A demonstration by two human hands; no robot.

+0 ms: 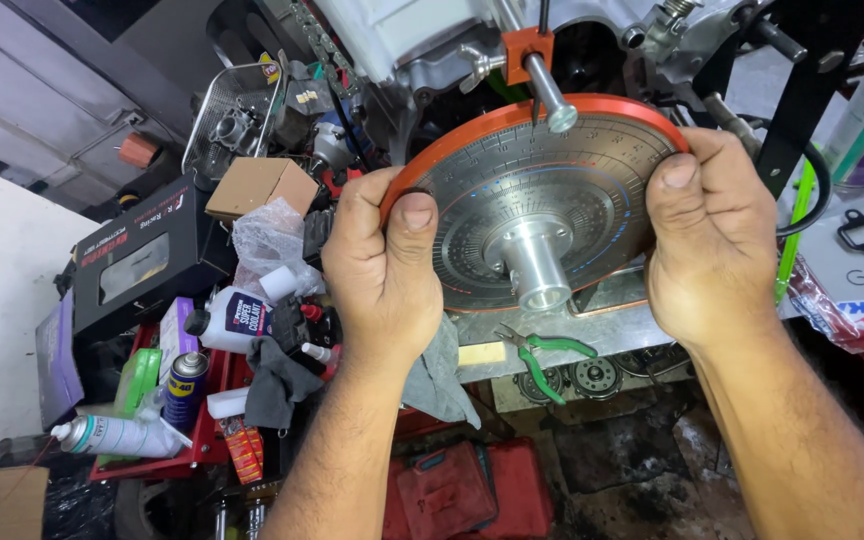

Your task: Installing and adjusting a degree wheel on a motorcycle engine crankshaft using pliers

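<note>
Up close, both hands grip the degree wheel [542, 200]: left hand [382, 270] pinches its orange rim, right hand [712, 240] clamps the opposite edge. Wheel already seated on engine [432, 45] shaft, pointer [542, 60] at top; alignment looks unfinished. Green pliers [547, 355] idle on worktop [592, 330] below.

At the centre of the frame both hands grip a round metal disc [542, 200] with an orange rim and rings of fine marks, the left hand [384, 270] on its left edge and the right hand [709, 245] on its right edge. A short metal hub [535, 268] sticks out from the disc's middle. Below it lie green-handled pliers [544, 352]. At the lower left stand spray cans [184, 388] and a white bottle [235, 318].
</note>
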